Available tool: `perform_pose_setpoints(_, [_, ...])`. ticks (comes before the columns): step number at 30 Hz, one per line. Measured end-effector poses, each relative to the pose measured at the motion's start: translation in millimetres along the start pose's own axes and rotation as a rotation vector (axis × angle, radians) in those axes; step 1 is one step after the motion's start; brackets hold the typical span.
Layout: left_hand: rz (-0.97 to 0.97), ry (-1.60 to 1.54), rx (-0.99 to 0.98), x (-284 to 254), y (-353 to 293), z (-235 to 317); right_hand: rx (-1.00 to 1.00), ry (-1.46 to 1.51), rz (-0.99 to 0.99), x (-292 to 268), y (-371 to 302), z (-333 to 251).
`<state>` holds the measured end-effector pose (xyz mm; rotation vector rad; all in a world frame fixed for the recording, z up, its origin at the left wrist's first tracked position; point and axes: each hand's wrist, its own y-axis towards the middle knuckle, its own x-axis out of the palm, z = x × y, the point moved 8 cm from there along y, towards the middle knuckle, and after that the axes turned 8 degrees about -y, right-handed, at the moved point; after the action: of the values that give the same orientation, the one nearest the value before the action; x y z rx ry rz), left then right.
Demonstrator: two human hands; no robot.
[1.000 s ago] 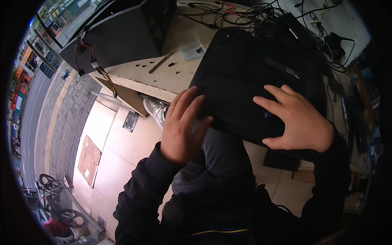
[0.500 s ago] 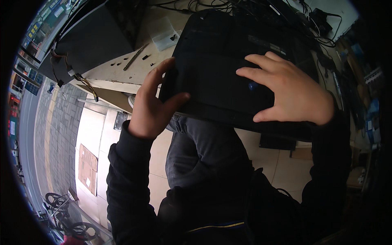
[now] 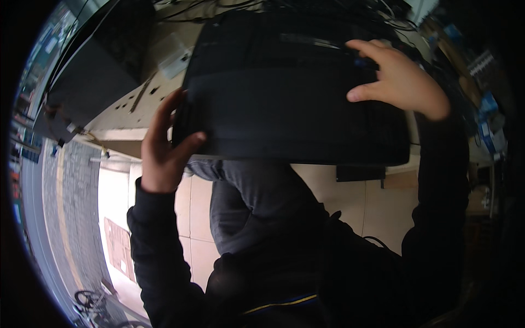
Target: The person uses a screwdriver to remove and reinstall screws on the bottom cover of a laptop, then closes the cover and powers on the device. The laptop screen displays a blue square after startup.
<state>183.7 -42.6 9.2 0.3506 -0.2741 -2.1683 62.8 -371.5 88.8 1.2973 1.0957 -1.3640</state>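
A black laptop (image 3: pixel 284 104) lies underside up on the worktable, its near edge reaching out over my lap. My left hand (image 3: pixel 165 150) is closed round its left edge, thumb on the top face and fingers along the side. Over the laptop's far right part is my right hand (image 3: pixel 402 81), slightly blurred, thumb and forefinger apart. Something small and dark blue (image 3: pixel 360 62) shows beneath its fingers and has travelled along with the hand. Its kind is hidden by the fingers.
Left of the laptop are a clear plastic box (image 3: pixel 174 64), a thin metal tool (image 3: pixel 140 95) and several small dark bits. A dark computer case (image 3: pixel 90 82) with loose cables stands at the far left. Cables (image 3: pixel 202 13) tangle along the back.
The laptop has shifted left and turned squarer to me, with my left hand moving along on its edge. My right hand has moved farther away and to the right, the blue thing with it.
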Motion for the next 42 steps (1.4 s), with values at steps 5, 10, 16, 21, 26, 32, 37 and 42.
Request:
perform_pose_setpoints(5, [-0.015, 0.039, 0.037, 3.7, -1.0, 0.6, -0.090, 0.141, -0.147, 13.2, 5.0, 1.2])
perform_pose_setpoints(10, [-0.098, 0.250, 0.055, 5.6, 1.9, 1.6, -0.111, 0.251, -0.200, 20.2, 6.0, 2.4])
perform_pose_setpoints(16, [-0.062, 0.360, 0.040, 1.4, -4.9, 5.7, -0.119, 0.211, 0.076, 19.7, -28.4, 1.2])
perform_pose_setpoints(21, [-0.034, 0.298, 0.026, 10.1, -1.7, 8.0, -0.193, 0.375, 0.131, 19.4, -76.1, -18.7])
perform_pose_setpoints(26, [0.016, 0.293, 0.034, 6.9, -7.0, 6.6, -0.249, 0.319, 0.341, 22.4, -89.6, -30.0])
perform_pose_setpoints(32, [0.015, 0.365, 0.059, 6.4, -9.4, 7.4, -0.342, 0.190, 0.368, 23.9, -88.8, -41.7])
perform_pose_setpoints(37, [0.033, 0.354, 0.064, 10.7, -10.3, 7.8, -0.388, 0.047, 0.400, 25.5, -91.3, -49.0])
perform_pose_setpoints(42, [0.020, 0.410, 0.086, 12.8, -10.2, 10.6, -0.446, -0.043, 0.377, 24.9, -91.6, -52.5])
